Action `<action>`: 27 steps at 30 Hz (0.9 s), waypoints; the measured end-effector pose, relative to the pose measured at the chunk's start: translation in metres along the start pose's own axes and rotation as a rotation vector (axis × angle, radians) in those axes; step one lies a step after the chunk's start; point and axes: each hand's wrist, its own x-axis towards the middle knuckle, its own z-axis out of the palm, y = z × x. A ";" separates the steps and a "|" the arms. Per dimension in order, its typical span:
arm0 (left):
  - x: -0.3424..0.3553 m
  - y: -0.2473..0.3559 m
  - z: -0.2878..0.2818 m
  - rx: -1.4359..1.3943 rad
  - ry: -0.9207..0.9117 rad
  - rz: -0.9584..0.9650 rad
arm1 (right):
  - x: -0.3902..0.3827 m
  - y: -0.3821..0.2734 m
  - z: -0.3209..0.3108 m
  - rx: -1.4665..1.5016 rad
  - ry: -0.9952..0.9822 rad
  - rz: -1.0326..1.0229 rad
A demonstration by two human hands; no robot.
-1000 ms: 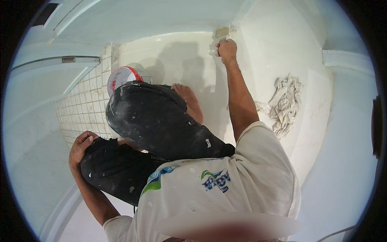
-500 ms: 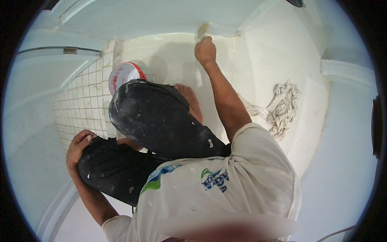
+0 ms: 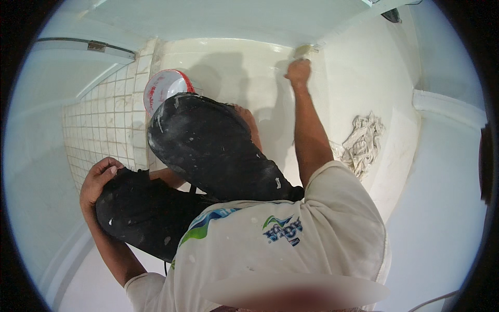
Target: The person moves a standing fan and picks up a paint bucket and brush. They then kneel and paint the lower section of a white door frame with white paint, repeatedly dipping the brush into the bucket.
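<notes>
My right hand [image 3: 298, 73] grips a paintbrush with pale bristles [image 3: 303, 51] at the base of the pale blue wall [image 3: 234, 21], where it meets the cream tiled floor [image 3: 218, 67]. My left hand [image 3: 100, 179] is curled over my left knee, holding the dark, paint-spotted trouser [image 3: 135, 208]. A white bucket with a red rim [image 3: 167, 88] stands beside my raised right knee [image 3: 202, 140], partly hidden by it. A crumpled pale cloth [image 3: 361, 145] lies on the floor to the right of my right forearm.
Small square white tiles [image 3: 109, 125] run along the left side beside a door frame [image 3: 83, 47]. Pale walls close in on both sides. A dark object [image 3: 392, 14] shows at the upper right edge, too small to tell.
My right hand with the brush went left along the wall's base, then came back right. My left hand and knee shifted slightly up and left. The dark object at the upper right came into view.
</notes>
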 end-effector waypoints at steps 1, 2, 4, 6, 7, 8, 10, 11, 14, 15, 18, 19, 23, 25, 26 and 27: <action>0.006 0.006 0.006 0.006 -0.001 0.004 | 0.018 -0.015 0.019 -0.088 -0.001 -0.113; 0.014 0.011 0.010 0.007 -0.002 0.003 | 0.028 -0.043 0.037 0.147 0.019 0.002; 0.025 0.015 0.013 0.001 0.009 -0.007 | 0.042 -0.096 0.053 0.593 0.043 0.187; 0.019 0.007 0.013 0.098 0.109 -0.020 | 0.029 -0.159 0.032 0.823 -0.031 0.195; 0.012 -0.002 0.008 0.138 0.164 -0.032 | 0.013 -0.191 0.011 0.841 -0.090 0.122; 0.012 -0.011 -0.004 0.114 0.126 -0.019 | 0.003 -0.209 -0.006 0.730 -0.045 -0.053; 0.019 -0.025 -0.044 0.169 0.136 -0.041 | -0.008 -0.231 -0.035 0.683 -0.034 -0.355; 0.015 -0.034 -0.061 0.184 0.129 -0.009 | -0.021 -0.255 -0.069 0.595 -0.036 -0.448; 0.014 -0.061 -0.121 0.247 0.048 0.173 | -0.068 -0.340 -0.152 0.541 0.022 -0.763; 0.014 -0.076 -0.137 0.294 0.027 0.246 | -0.079 -0.376 -0.164 0.441 0.011 -0.883; -0.005 -0.121 -0.163 0.221 0.044 0.295 | -0.102 -0.466 -0.165 0.143 -0.045 -1.224; -0.009 -0.131 -0.169 0.231 0.048 0.304 | -0.107 -0.497 -0.149 0.044 -0.082 -1.312; -0.020 -0.154 -0.180 0.294 0.055 0.296 | -0.125 -0.586 -0.051 -0.312 -0.196 -1.469; -0.021 -0.164 -0.189 0.334 0.050 0.310 | -0.136 -0.605 -0.023 -0.314 -0.208 -1.483; -0.025 -0.167 -0.193 0.354 0.055 0.298 | -0.142 -0.612 -0.007 -0.308 -0.215 -1.485; -0.026 -0.167 -0.195 0.375 0.058 0.292 | -0.143 -0.615 0.009 -0.355 -0.203 -1.508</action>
